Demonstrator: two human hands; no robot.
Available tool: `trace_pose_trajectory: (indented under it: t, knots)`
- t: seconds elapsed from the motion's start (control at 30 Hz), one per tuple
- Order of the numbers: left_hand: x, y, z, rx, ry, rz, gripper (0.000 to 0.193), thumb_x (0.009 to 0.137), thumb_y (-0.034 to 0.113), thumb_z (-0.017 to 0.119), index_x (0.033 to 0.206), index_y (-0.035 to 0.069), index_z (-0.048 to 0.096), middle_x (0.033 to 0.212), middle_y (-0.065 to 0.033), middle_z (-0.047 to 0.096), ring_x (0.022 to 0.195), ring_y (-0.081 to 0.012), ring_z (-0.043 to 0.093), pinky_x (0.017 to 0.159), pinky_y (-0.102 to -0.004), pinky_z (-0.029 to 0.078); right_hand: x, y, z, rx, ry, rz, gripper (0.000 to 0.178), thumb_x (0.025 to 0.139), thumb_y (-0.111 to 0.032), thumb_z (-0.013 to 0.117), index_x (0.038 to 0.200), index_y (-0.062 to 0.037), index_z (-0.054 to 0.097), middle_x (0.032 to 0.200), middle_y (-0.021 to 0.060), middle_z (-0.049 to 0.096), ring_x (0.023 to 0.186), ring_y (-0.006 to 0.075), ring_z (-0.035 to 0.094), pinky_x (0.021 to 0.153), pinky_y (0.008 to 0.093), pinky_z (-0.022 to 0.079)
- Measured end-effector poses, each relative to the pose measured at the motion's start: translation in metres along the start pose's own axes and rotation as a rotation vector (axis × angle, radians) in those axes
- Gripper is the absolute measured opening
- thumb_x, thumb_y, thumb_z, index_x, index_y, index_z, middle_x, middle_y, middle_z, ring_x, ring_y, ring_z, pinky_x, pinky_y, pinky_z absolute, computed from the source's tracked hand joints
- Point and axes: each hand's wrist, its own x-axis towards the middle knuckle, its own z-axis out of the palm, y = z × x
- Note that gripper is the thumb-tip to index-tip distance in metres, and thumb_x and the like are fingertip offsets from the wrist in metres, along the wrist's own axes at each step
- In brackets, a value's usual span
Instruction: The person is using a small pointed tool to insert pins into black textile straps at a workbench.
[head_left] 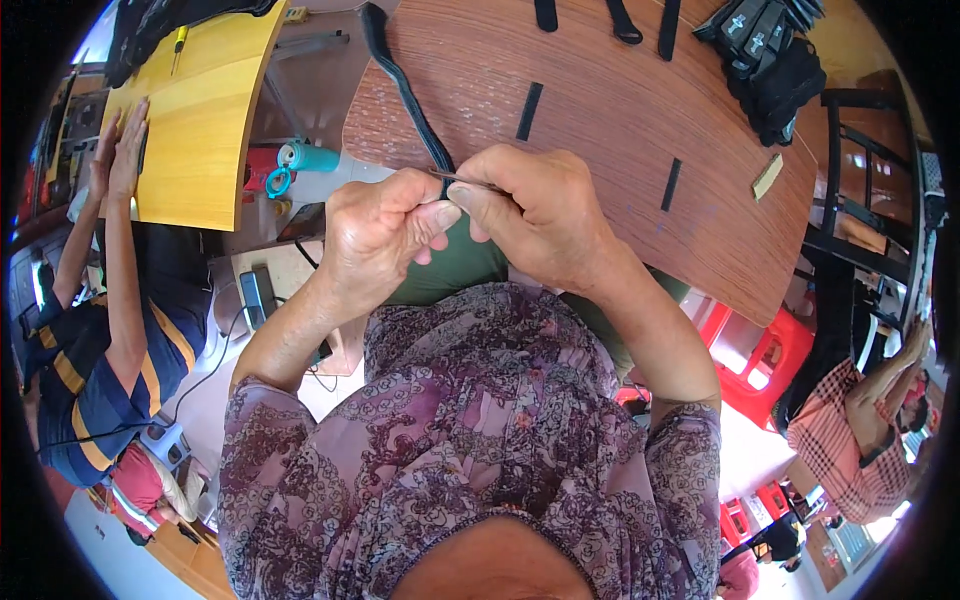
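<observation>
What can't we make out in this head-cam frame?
- Near end of the black strap, head view: hidden by the left hand and right hand.
- Thin dark piece between them, head view: partly covered by the grip, too small to identify.
- Far ends of the three black strips, head view: cut off by the top edge.
- Item count in the black pile, head view: pieces overlap.

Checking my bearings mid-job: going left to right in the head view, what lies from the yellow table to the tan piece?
Yellow table, turquoise bottle, left hand, right hand, black strip, tan piece.
</observation>
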Motion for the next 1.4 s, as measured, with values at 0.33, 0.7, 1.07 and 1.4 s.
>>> trace_pose_trajectory:
  t: [0.33,0.7,1.07,1.4]
  knots:
    - [-0.010,0.012,-0.017,-0.358,-0.025,-0.146,0.017,0.083,0.012,0.062,0.077,-0.004,0.059,0.062,-0.0067,0.060,0.049,-0.0111,0.056,0.045,-0.0222,0.046,0.016,-0.029,-0.004,0.726,-0.090,0.512,0.004,0.078,-0.001,0.063,0.077,-0.0001,0.059,0.059,-0.0028,0.053,0.046,0.0029,0.047,0.040,0.0181,0.033]
    - [-0.009,0.010,-0.024,0.293,0.244,0.302,0.011,0.075,0.011,0.065,0.074,0.001,0.060,0.057,-0.0048,0.054,0.046,-0.0130,0.051,0.046,-0.0265,0.039,0.027,-0.022,0.002,0.399,-0.120,0.122,0.014,0.078,-0.005,0.068,0.075,0.0007,0.056,0.061,-0.0012,0.052,0.050,0.0028,0.047,0.043,0.0177,0.033]
    - [-0.028,0.014,-0.047,-0.249,0.178,0.066,0.012,0.073,0.007,0.060,0.068,-0.004,0.059,0.057,-0.0066,0.058,0.047,-0.0109,0.051,0.045,-0.0245,0.038,0.031,-0.035,-0.021,0.925,-0.228,0.522,0.013,0.074,-0.007,0.069,0.067,-0.0036,0.059,0.057,-0.0025,0.055,0.045,0.0025,0.048,0.041,0.0173,0.034]
    - [-0.008,0.013,-0.035,-0.056,-0.100,-0.070,0.014,0.076,0.009,0.065,0.081,-0.003,0.059,0.069,-0.0021,0.061,0.063,-0.0070,0.055,0.057,-0.0228,0.045,0.032,-0.036,-0.021,0.505,-0.391,0.149,0.012,0.072,0.000,0.067,0.071,-0.0026,0.056,0.059,-0.0041,0.048,0.053,0.0016,0.043,0.045,0.0209,0.033]
